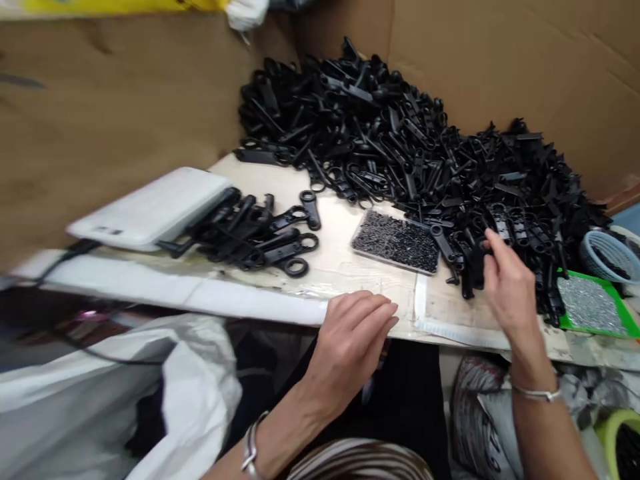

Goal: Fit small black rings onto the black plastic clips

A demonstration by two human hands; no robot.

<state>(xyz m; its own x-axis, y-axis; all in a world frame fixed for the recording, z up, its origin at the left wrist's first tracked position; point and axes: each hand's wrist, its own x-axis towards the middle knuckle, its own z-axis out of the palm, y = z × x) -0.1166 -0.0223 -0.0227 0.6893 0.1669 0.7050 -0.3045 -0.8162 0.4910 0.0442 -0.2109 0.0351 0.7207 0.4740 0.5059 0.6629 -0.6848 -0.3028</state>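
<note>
My right hand is at the front of a big heap of black plastic parts, its fingers bent in against a dark black plastic part. That part is blurred, and the hand partly covers the grip. My left hand is at the table's front edge, back of the hand up, fingers curled and pressed together. Whatever lies under those fingers is hidden. Between the hands and the heap lies a shallow clear tray full of tiny black pieces. Several black parts with ring ends lie in a small pile to the left.
A white flat device with a black cable sits at left. At right are a green tray of small silvery pieces and a light blue basket. Cardboard walls stand behind. A white sack hangs below the edge.
</note>
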